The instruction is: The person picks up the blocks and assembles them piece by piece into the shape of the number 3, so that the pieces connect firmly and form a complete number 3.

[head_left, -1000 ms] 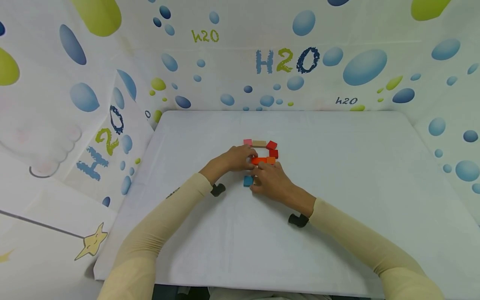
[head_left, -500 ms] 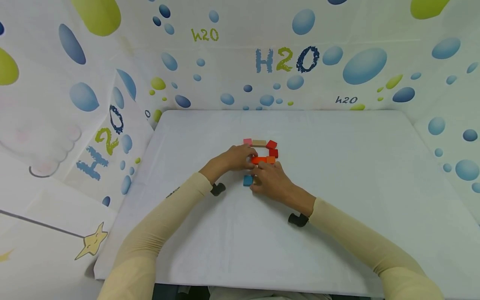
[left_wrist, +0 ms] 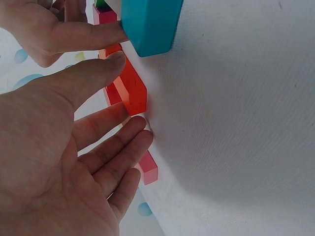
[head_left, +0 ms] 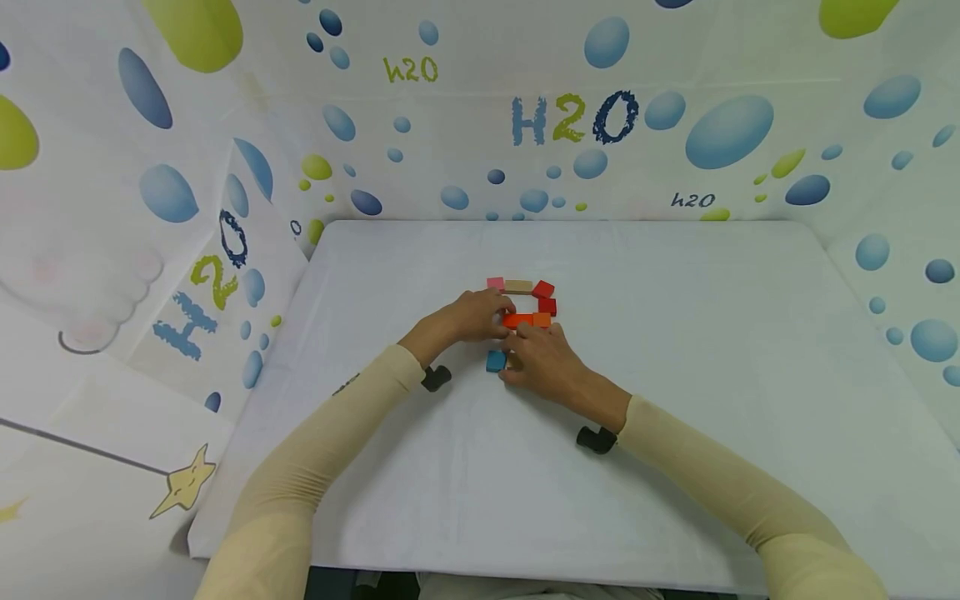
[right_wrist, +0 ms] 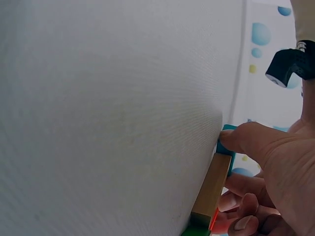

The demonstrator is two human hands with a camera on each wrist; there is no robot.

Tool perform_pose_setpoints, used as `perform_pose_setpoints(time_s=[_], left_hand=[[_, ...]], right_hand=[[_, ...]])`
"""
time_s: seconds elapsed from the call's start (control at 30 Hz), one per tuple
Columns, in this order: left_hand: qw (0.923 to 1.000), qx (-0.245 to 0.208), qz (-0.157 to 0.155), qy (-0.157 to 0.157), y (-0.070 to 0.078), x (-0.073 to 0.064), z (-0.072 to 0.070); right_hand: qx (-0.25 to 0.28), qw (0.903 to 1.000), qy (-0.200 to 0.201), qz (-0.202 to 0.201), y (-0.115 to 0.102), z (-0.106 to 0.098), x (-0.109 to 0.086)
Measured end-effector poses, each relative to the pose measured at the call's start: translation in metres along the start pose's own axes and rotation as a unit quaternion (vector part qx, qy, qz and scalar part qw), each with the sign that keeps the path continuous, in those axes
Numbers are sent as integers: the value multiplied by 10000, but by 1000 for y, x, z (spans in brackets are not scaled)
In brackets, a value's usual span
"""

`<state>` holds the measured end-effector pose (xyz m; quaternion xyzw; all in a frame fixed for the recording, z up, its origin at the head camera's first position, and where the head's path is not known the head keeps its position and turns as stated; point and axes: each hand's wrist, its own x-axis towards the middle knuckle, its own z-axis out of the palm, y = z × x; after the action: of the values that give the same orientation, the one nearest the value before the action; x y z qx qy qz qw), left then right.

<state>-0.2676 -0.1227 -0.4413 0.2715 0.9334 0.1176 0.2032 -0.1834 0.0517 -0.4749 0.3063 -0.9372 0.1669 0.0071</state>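
Note:
Small coloured blocks form an angular row pattern on the white table. My left hand (head_left: pixel 478 317) pinches the orange-red block (left_wrist: pixel 130 88) between thumb and index finger; the other fingers are loosely extended. My right hand (head_left: pixel 543 360) has its thumb on one side of the blue block (head_left: pixel 496 361) and a fingertip on the opposite side. A tan block (right_wrist: pixel 211 184) adjoins the blue one, mostly hidden by this hand in the head view. At the tan block's other end, a green block (right_wrist: pixel 195 230) shows partly.
Behind the hands lie a pink block (head_left: pixel 495 283), another tan block (head_left: pixel 518 287) and two red blocks (head_left: pixel 543 289). An orange block (head_left: pixel 542 320) adjoins the orange-red one. The white table (head_left: pixel 712 350) backs onto a patterned wall sheet (head_left: pixel 465 100).
Both hands keep almost the same place. The blue block shifts very slightly leftward beside the right hand.

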Motion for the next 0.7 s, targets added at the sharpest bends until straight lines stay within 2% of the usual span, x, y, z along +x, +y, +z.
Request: perform_pose_setpoints(time_s=[0.37, 0.7], left_hand=[[10000, -21, 48, 25, -1, 1, 1], [10000, 45, 52, 11, -3, 1, 2]], right_hand=[[-1, 10000, -47, 79, 2, 0, 0], [41, 9992, -242, 300, 3, -11, -4]])
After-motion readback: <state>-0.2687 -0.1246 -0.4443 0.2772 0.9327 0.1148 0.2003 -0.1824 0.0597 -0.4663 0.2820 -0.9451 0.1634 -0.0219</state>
